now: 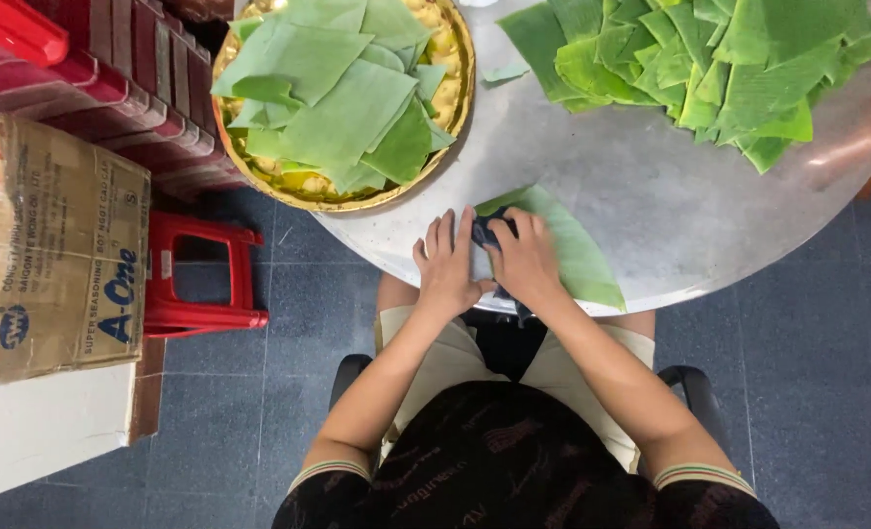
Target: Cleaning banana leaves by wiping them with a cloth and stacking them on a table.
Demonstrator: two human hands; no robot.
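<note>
1. My right hand [526,257] presses a dark cloth [484,233] onto the banana leaf [573,250] at the table's [592,176] near edge; my left hand [447,263] lies flat, steadying
2. Done leaves fill the gold tray [455,59], I judge; the far pile [710,69] remains

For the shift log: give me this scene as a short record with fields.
surface: round metal table
left hand: flat on the table edge beside the leaf
right hand: pressing a dark cloth on a green leaf piece
tray: gold round tray with cut leaf pieces
pile: loose leaf heap at the far right of the table
floor: red stool, cardboard box
</note>
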